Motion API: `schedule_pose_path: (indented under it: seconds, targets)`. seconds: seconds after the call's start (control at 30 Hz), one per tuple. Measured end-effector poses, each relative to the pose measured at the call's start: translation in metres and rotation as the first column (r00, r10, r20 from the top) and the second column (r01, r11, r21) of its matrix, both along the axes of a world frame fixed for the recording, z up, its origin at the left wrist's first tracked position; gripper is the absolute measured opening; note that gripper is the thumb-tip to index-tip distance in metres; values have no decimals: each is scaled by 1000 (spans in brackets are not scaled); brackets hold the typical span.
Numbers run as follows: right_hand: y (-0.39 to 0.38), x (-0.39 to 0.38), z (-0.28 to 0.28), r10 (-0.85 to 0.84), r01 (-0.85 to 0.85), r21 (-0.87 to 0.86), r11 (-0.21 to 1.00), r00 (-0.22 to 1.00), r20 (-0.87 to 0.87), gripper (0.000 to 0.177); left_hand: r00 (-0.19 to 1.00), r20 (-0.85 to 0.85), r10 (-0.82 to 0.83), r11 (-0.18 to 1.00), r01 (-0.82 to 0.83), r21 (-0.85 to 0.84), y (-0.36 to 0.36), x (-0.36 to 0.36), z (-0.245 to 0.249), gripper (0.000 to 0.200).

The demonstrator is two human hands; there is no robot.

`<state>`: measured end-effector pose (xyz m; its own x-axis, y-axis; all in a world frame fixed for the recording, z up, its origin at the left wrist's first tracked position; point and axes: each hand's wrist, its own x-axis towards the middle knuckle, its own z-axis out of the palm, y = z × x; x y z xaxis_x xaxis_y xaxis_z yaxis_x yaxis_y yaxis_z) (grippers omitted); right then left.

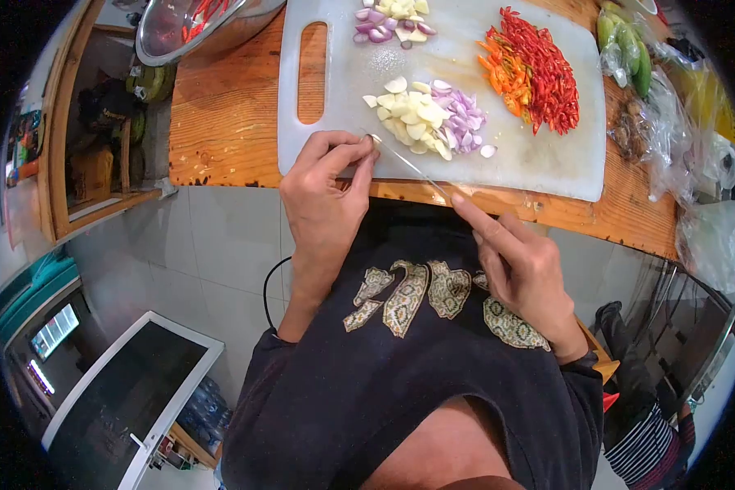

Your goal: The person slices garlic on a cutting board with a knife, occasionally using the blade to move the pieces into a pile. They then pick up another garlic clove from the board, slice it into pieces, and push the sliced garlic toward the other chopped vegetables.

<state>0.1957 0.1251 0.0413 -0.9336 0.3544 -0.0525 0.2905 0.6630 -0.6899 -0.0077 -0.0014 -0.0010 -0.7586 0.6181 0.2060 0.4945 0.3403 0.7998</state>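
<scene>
My left hand [331, 180] is pinched at the front left of the white cutting board [547, 167], with a small pale piece, perhaps garlic, at its fingertips. A knife [412, 167] runs from those fingertips to my right hand [518, 261], which holds it with the index finger stretched along it; the handle is hidden in the palm. Just beyond the blade lie sliced garlic [412, 118] and sliced shallots [463, 118]. Chopped red chilies [539, 69] and orange chilies [505, 77] are heaped at the right. Larger shallot pieces [376, 28] sit at the far edge.
A metal bowl [163, 37] with red chilies stands at the back left of the wooden table [220, 114]. Green vegetables [629, 49] in plastic and clear bags [670, 155] lie at the right. A cabinet [61, 163] is at the left.
</scene>
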Motion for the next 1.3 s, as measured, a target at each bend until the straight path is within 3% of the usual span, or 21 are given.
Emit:
schedule_pose_path:
  seconds: [0.17, 0.43, 0.53, 0.83, 1.03, 1.3]
  targets:
    - [-4, -13, -16, -5, 6, 15, 1000, 999, -46, 62, 998, -60, -17, 999, 15, -32, 0, 0, 3, 14]
    - [7, -11, -20, -26, 27, 1, 1000, 993, -117, 60, 999, 20, 46, 999, -46, 15, -1, 4, 1, 17]
    - [4, -5, -6, -8, 7, -20, 1000, 998, -57, 60, 998, 32, 49, 999, -48, -6, -2, 4, 2, 18]
    - [0, -27, -27, -9, 10, 9, 1000, 994, -112, 57, 999, -30, 37, 999, -36, 28, -1, 4, -3, 15]
    - [7, -13, -19, -45, 39, -59, 998, 994, -103, 56, 997, -52, 48, 998, -46, 36, -3, 4, -2, 16]
    - [5, -13, -10, -6, 6, -7, 1000, 997, -74, 58, 997, -75, 12, 1000, -13, -6, -5, 0, 0, 15]
